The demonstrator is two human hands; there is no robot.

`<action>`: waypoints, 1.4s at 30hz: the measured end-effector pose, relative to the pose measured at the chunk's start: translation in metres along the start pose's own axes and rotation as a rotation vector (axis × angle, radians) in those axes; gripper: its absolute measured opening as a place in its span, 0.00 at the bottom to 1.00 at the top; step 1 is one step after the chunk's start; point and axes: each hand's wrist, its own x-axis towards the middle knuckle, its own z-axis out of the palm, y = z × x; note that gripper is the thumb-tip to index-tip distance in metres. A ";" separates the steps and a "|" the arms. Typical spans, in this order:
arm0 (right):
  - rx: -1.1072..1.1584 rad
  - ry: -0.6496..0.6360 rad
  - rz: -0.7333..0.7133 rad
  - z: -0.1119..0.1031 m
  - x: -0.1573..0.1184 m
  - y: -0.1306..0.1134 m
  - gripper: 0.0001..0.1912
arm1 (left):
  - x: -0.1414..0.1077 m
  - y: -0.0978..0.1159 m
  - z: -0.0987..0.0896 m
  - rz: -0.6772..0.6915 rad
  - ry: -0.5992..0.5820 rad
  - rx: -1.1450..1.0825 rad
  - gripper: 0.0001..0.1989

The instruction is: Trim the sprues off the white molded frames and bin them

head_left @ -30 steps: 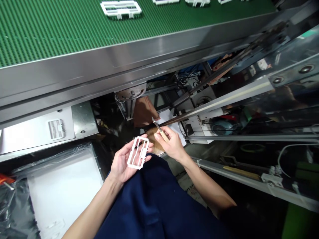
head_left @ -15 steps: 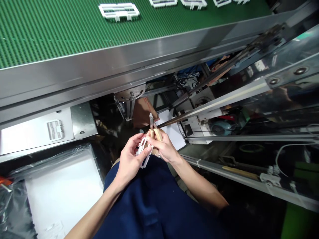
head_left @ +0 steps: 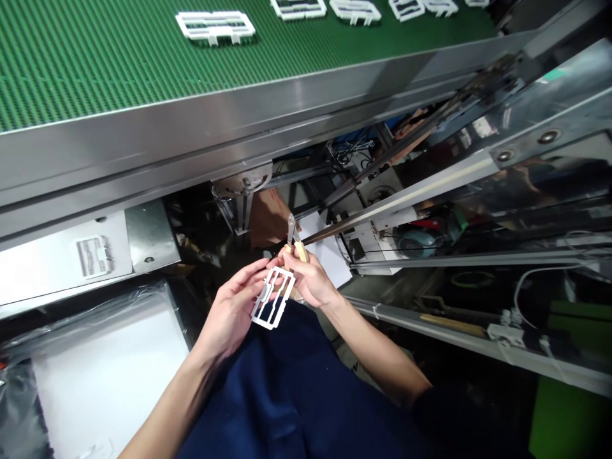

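Observation:
A white plastic frame [head_left: 281,309] with long slots hangs tilted in front of my lap, its open face turned up. My left hand [head_left: 235,306] grips its left edge between thumb and fingers. Just to the right, my right hand [head_left: 310,277] is closed around the yellow handles of a small cutting tool [head_left: 301,251], whose metal tip points away from me. The right fingertips are close to the frame's upper edge; whether they touch it is unclear.
More white frames [head_left: 216,25] lie on a green ribbed conveyor [head_left: 119,64] with a metal side rail [head_left: 191,121]. Another frame [head_left: 94,256] rests on a white surface at left. Below it is a plastic-lined box [head_left: 115,370]. Metal bars [head_left: 430,182] and machinery fill the right side.
The frame in my left hand has turned to show its slots more fully, and that hand has shifted slightly left. The right thumb has come off the frame. The view has shifted slightly.

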 end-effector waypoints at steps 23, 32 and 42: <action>-0.969 0.167 -0.823 0.030 0.017 -0.129 0.10 | -0.003 0.008 -0.015 -0.047 -0.033 -0.131 0.20; -1.437 0.068 -1.165 0.105 0.071 -0.208 0.10 | -0.015 0.007 -0.026 0.018 0.022 -0.281 0.20; -2.094 0.166 -0.758 0.156 0.170 -0.247 0.14 | -0.015 -0.016 -0.041 0.038 0.087 -0.615 0.11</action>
